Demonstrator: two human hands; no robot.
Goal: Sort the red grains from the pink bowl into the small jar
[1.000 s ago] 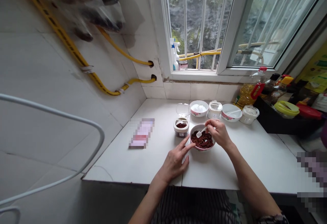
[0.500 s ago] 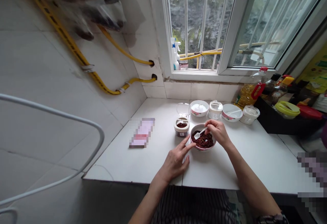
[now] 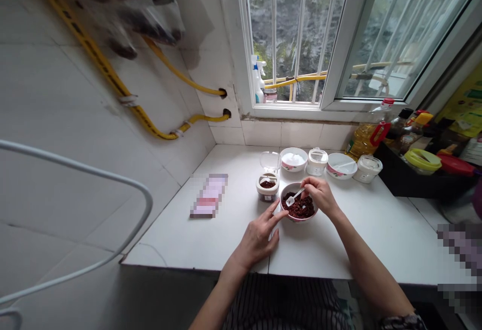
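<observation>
A bowl [image 3: 300,220] of dark red flakes, which look like crushed chili, stands on the white counter in front of me. My right hand [image 3: 320,195] is closed on the handle of a small white spoon [image 3: 290,201], its scoop over the flakes. With fingers spread, my left hand [image 3: 260,234] rests its fingertips against the bowl's left rim and wraps round nothing. Just left of the bowl is a small jar [image 3: 267,193] with its clear lid [image 3: 270,160] flipped up; similar red flakes and another white spoon are in it.
Along the wall stand a bowl of white powder [image 3: 293,163], a lidded jar [image 3: 317,161], a bowl with a white spoon [image 3: 342,168] and another jar [image 3: 368,170]. An oil bottle [image 3: 367,136] and a black rack [image 3: 395,174] are at right. A blurred pinkish item [image 3: 209,197] lies left.
The spoon and both hands are almost where they were; the spoon's scoop has shifted very slightly. Nothing was taken or let go.
</observation>
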